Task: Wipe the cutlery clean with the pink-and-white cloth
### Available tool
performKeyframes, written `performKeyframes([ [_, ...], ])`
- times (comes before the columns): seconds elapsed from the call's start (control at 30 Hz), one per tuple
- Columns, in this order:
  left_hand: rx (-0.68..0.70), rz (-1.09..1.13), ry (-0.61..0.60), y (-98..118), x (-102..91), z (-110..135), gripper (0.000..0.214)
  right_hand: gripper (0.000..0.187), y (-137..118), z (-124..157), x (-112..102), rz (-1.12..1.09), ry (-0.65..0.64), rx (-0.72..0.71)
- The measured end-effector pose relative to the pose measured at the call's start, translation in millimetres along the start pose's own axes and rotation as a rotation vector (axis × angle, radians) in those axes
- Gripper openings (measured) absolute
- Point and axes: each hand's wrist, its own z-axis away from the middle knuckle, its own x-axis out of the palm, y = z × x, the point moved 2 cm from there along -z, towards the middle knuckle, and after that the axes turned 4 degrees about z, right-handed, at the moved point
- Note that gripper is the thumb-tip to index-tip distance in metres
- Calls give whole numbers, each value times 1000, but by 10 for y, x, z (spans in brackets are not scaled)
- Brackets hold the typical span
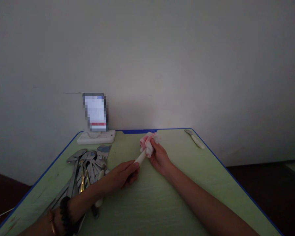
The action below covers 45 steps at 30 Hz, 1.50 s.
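My left hand [127, 173] grips the white handle [140, 158] of a piece of cutlery, held slanting up over the table. Its far end is wrapped in a pink and white cloth [147, 143], so I cannot tell which kind it is. Closed around that cloth is my right hand [159, 155], thumb on top. A pile of metal spoons, forks and other cutlery [75, 178], some with gold handles, lies beside and partly behind my left forearm. At the far right of the table rests a fork with a white handle [197, 141].
The green table [177, 196] has a blue edge and stands against a grey wall [162, 59]. At the back left, a phone [95, 113] with a blurred screen stands upright on a white base [96, 137].
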Motion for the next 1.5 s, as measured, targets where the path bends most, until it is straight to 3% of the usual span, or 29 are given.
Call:
performKeyframes([
  [0.2,-9,152,-27,-75,-14,-31,39,19,-51,5,20,-87,-23,25],
  [0.73,-29,137,32,-33,2,-11,46,22,-41,18,32,-20,-172,100],
  [1.03,-38,173,35,-53,-9,-16,47,32,-35,60,29,83,-185,103],
  [1.5,-64,188,52,-36,-2,-13,46,24,-27,106,68,108,-215,142],
])
